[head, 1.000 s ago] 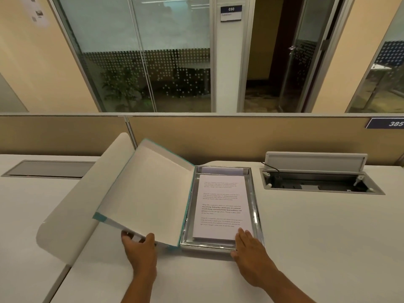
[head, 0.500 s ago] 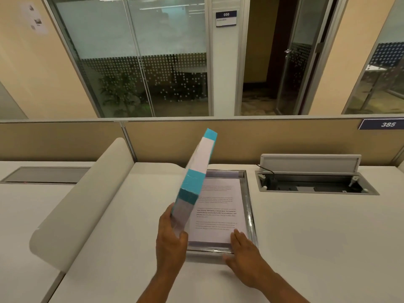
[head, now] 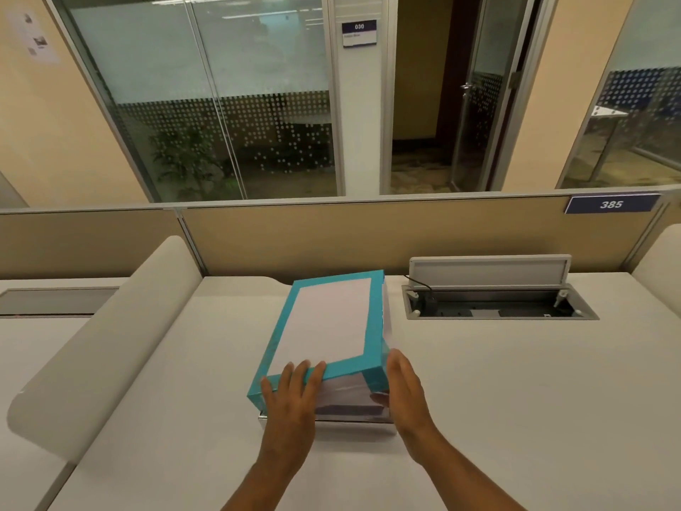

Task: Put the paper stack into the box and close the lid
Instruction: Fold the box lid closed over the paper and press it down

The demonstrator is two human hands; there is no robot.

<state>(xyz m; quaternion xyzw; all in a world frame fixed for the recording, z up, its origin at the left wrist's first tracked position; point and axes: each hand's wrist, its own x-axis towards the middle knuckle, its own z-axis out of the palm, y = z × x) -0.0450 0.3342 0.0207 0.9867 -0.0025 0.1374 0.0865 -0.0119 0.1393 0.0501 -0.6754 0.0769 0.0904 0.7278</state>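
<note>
Our left hand (head: pixel 291 394) lies flat with fingers spread on the near left corner of the teal-bordered white cardboard lid (head: pixel 328 326); the lid slopes, its right edge raised over the shiny shallow box (head: pixel 353 418) holding the paper stack (head: pixel 342 390); our right hand (head: pixel 403 390), open, grips nothing, beside that higher near corner, its long axis running away from us.

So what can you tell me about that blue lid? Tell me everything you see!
The lid is a flat teal rectangle with a big white panel in the middle, and looks like cardboard. It is tilted over the box, lower on the left and raised on the right, so it is not fully shut. White paper shows in the gap under its near edge. The left hand lies on its near-left corner, and the right hand is at its near-right corner.
</note>
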